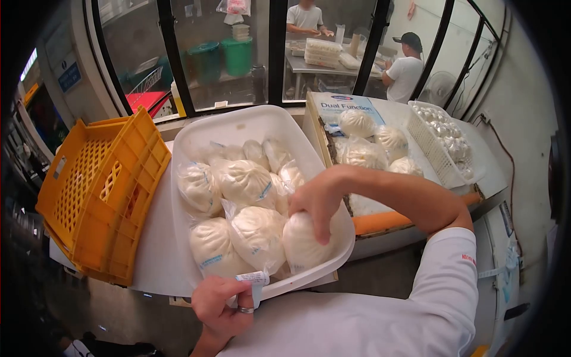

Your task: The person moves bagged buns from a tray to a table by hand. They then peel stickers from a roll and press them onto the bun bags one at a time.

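Note:
A white plastic tub [196,134] holds several large steamed buns in clear bags with blue print, such as the bagged bun [254,235] in its front row. My right hand [318,202] reaches in from the right, its fingers closed over the top of another bagged bun [304,245] at the tub's front right. At the front rim, my left hand [223,306] pinches a small white strip of printed labels [254,278] between thumb and fingers. A ring sits on one of its fingers. The lower part of the strip is partly hidden by the hand.
Yellow crates [113,202] stand at the left. To the right, more bagged buns [364,152] lie on a board near a white basket [443,143] of small wrapped pieces. Behind the windows, a person [404,74] and another person [304,21] are at a metal table.

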A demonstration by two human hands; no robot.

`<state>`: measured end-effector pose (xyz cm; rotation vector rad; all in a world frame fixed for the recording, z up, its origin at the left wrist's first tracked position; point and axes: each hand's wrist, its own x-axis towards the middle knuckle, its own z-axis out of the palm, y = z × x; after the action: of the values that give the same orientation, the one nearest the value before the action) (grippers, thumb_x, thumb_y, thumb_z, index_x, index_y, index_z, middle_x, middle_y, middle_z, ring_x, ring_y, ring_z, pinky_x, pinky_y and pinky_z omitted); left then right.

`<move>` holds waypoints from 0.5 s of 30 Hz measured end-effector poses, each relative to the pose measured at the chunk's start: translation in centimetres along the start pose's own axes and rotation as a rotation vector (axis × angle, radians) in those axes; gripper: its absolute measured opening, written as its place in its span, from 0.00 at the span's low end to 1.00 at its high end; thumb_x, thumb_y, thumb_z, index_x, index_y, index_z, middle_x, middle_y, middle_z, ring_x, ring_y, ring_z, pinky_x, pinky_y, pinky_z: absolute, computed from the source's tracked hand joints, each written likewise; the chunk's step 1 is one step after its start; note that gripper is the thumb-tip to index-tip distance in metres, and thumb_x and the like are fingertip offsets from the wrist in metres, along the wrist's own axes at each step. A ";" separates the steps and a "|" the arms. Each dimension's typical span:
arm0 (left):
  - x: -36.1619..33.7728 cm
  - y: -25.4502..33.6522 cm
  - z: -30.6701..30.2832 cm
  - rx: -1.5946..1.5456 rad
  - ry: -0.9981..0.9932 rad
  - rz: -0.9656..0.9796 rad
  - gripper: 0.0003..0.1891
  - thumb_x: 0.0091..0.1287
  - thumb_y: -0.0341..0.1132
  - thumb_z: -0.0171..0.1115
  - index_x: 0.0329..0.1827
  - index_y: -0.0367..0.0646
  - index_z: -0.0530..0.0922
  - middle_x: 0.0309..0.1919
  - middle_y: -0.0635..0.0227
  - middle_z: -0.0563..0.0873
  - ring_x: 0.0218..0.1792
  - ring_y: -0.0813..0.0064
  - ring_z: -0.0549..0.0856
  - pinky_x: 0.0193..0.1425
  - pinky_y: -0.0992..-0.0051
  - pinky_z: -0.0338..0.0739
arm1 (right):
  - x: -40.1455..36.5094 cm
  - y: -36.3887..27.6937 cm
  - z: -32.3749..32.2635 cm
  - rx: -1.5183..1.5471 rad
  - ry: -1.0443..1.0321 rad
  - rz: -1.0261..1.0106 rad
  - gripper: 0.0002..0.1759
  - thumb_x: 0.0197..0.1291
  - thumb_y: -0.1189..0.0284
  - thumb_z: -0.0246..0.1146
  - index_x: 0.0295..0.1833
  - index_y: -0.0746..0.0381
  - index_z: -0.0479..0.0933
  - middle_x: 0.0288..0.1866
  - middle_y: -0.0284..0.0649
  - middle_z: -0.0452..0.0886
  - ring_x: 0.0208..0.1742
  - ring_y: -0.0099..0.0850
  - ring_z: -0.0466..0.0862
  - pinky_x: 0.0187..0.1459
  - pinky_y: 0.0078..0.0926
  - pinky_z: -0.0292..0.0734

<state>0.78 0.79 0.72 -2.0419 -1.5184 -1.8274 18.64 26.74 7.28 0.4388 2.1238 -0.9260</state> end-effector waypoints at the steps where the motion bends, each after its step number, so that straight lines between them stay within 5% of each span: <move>1: 0.0 -0.1 0.0 -0.006 0.002 0.002 0.12 0.47 0.18 0.67 0.34 0.41 0.84 0.22 0.63 0.85 0.20 0.63 0.82 0.26 0.70 0.75 | 0.2 0.0 0.7 -0.043 -0.002 0.011 0.45 0.38 0.66 0.83 0.67 0.63 0.77 0.63 0.47 0.82 0.64 0.42 0.82 0.64 0.36 0.77; 10: -0.5 0.2 0.5 0.036 0.004 -0.051 0.08 0.49 0.20 0.68 0.33 0.40 0.83 0.21 0.60 0.83 0.19 0.62 0.81 0.26 0.71 0.74 | -0.7 2.3 1.4 0.436 0.133 -0.243 0.36 0.39 0.71 0.82 0.59 0.67 0.81 0.48 0.42 0.89 0.49 0.32 0.88 0.52 0.30 0.83; 13: -0.7 0.1 0.6 0.058 0.008 -0.054 0.07 0.53 0.18 0.65 0.33 0.38 0.82 0.21 0.63 0.81 0.21 0.68 0.79 0.28 0.74 0.71 | -3.4 5.8 0.0 0.867 0.335 -0.526 0.31 0.38 0.77 0.79 0.54 0.69 0.83 0.46 0.42 0.89 0.45 0.29 0.88 0.50 0.30 0.84; 15: -0.8 0.3 1.0 0.062 0.028 -0.070 0.06 0.54 0.18 0.64 0.33 0.37 0.81 0.21 0.64 0.80 0.22 0.72 0.78 0.29 0.76 0.70 | -7.6 8.4 -1.0 0.929 0.739 -0.708 0.21 0.44 0.73 0.76 0.47 0.69 0.85 0.38 0.40 0.89 0.39 0.27 0.88 0.39 0.26 0.84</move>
<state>1.87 0.73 -0.02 -1.9523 -1.6368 -1.8002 27.79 33.04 9.52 0.5279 2.3970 -2.5053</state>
